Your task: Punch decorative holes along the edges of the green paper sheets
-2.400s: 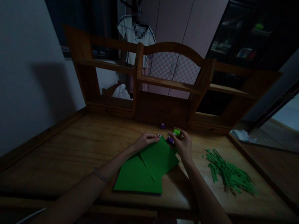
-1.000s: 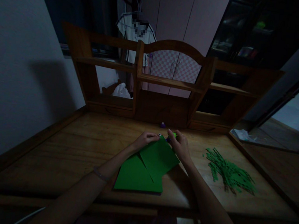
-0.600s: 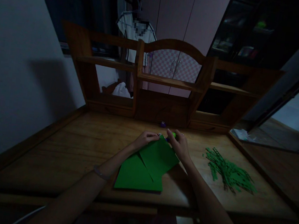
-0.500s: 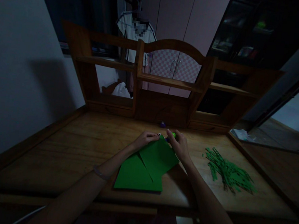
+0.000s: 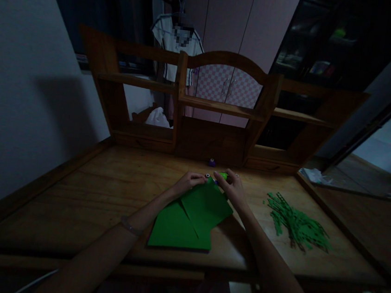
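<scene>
My left hand (image 5: 192, 181) is closed in a pinch on the upper left edge of a green paper sheet (image 5: 207, 201). The sheet lies tilted over more green paper (image 5: 176, 230). At its top corner my right hand (image 5: 232, 187) is closed around a small lime-green device (image 5: 223, 175), which looks like a paper punch; fingers hide part of it. A small purple piece with a white round top (image 5: 208, 176) shows beside my left fingertips. Further back stands another small purple piece (image 5: 212, 162), apart from both hands.
A heap of green paper strips (image 5: 299, 225), many with holes, lies to the right on the wooden desk (image 5: 89, 191). A wooden shelf unit (image 5: 217, 106) rises along the desk's back. Raised wooden edging (image 5: 329, 205) runs along the right side.
My right thumb and the lime-green paper punch have shifted slightly left at the paper's corner. My left hand keeps its pinch, and the paper lies nearly as before.
</scene>
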